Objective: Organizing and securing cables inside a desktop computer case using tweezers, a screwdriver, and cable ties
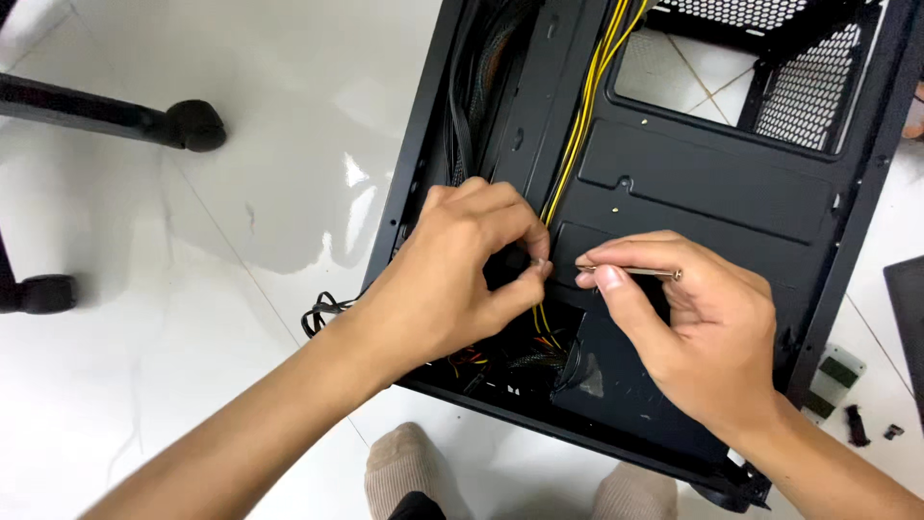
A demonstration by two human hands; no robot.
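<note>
PC case (712, 183) flat on floor, panel off | left hand (452, 274) fingers pinched shut on yellow cables (577, 135) | right hand (698, 327) fingers closed around thin screwdriver (630, 272) — cabling unfinished, loose wires at the bottom edge

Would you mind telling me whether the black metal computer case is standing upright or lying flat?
Lying flat: the black metal computer case rests on the white tiled floor, its open side facing up.
</note>
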